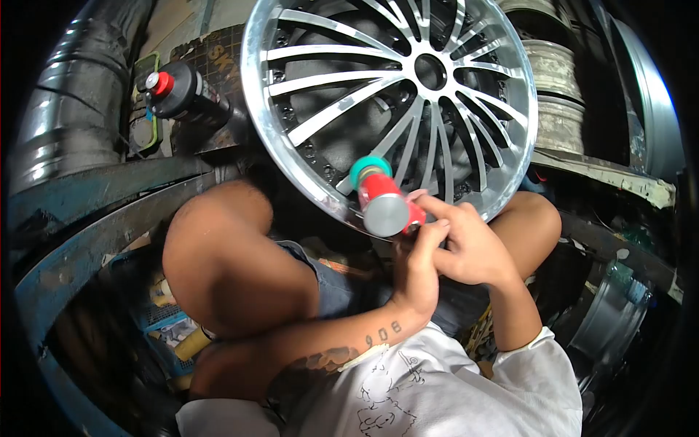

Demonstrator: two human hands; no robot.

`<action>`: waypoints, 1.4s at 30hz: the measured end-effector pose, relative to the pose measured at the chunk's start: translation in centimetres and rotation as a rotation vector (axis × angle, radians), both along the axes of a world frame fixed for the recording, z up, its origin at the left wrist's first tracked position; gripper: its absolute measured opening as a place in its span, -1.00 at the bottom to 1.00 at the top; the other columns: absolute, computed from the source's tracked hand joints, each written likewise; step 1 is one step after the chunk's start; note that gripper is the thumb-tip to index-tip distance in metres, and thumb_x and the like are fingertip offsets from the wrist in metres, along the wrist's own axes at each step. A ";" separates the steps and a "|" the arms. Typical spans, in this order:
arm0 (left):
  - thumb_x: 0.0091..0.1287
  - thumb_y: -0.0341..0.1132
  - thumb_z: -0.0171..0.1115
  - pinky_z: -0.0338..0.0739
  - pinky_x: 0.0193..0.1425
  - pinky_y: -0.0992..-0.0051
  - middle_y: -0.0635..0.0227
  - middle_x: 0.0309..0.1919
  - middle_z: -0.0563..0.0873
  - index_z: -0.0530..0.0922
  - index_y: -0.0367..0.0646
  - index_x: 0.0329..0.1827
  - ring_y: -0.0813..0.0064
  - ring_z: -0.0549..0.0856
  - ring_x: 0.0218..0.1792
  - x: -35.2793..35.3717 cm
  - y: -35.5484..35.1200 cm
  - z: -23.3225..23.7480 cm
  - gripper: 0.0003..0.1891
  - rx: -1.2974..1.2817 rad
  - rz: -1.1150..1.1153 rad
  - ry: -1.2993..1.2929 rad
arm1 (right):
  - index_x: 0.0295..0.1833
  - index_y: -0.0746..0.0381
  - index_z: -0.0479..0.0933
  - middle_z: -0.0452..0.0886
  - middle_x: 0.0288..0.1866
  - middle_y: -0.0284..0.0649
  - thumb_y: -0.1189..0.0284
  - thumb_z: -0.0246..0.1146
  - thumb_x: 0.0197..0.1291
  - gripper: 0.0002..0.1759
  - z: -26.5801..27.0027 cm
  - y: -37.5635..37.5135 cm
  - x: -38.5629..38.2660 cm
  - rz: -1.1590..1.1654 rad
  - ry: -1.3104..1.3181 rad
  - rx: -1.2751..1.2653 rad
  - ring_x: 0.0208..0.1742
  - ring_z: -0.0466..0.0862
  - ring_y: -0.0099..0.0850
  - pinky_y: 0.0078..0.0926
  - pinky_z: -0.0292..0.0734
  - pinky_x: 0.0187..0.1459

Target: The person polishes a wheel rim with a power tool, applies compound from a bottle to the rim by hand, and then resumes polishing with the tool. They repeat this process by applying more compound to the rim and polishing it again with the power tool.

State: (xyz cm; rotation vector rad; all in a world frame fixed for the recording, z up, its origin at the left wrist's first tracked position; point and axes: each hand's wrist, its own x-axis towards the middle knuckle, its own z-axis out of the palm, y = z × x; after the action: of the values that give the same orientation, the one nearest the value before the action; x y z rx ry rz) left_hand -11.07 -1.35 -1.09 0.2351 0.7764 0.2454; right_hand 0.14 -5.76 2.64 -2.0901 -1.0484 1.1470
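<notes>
While L hand (416,282) & R hand (472,251) meet at red tool's (378,189) near end, exact grip unclear, teal pad (359,172) sits over lower spokes of wheel (338,111) before lap (341,290), prob. mid spoke work, next move needing steady, flat pad.

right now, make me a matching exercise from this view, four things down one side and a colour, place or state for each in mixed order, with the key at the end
Things
1. large wheel
2. bottle
3. red tool
4. wheel rims

Colour, place or state
A. held, with a teal disc at one end
B. stacked one above another
C. dark body, red collar near the top
D. bright metal, many long spokes

Right pairs
1-D, 2-C, 3-A, 4-B
</notes>
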 end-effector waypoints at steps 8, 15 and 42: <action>0.43 -0.16 0.28 0.58 0.08 0.43 0.29 -0.11 0.69 0.52 -0.33 0.22 0.47 0.69 -0.07 1.0 1.4 0.1 -0.54 0.182 -0.115 0.000 | 0.20 0.25 0.61 0.72 -0.29 0.06 0.44 0.35 0.16 -0.55 -0.2 -0.3 -0.1 -0.163 0.011 0.049 -0.24 0.83 -0.01 -0.28 0.64 -0.15; 0.42 -0.18 0.28 0.47 0.23 0.49 0.38 0.04 0.60 0.55 -0.15 0.25 0.57 0.58 0.14 1.3 1.7 0.9 -0.59 0.062 -0.185 0.014 | 0.23 0.25 0.59 0.74 -0.22 0.02 0.45 0.33 0.17 -0.53 -0.2 -1.0 -0.8 -0.255 0.020 0.069 -0.19 0.83 -0.07 -0.33 0.65 -0.06; 0.44 -0.13 0.26 0.41 0.48 0.39 0.15 0.39 0.51 0.30 -0.26 0.62 0.37 0.55 0.38 0.8 1.7 1.2 -0.27 0.144 -0.206 0.058 | 0.34 0.35 0.56 0.77 -0.12 -0.01 0.42 0.31 0.16 -0.42 -1.3 -1.9 0.0 -0.251 0.190 0.050 -0.03 0.83 -0.28 -0.33 0.64 0.09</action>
State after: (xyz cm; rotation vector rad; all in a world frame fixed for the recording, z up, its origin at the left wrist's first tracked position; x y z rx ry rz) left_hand -10.27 0.37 0.11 0.4577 0.7866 0.0998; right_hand 0.15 -7.70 1.32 -1.9634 -0.6967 1.1530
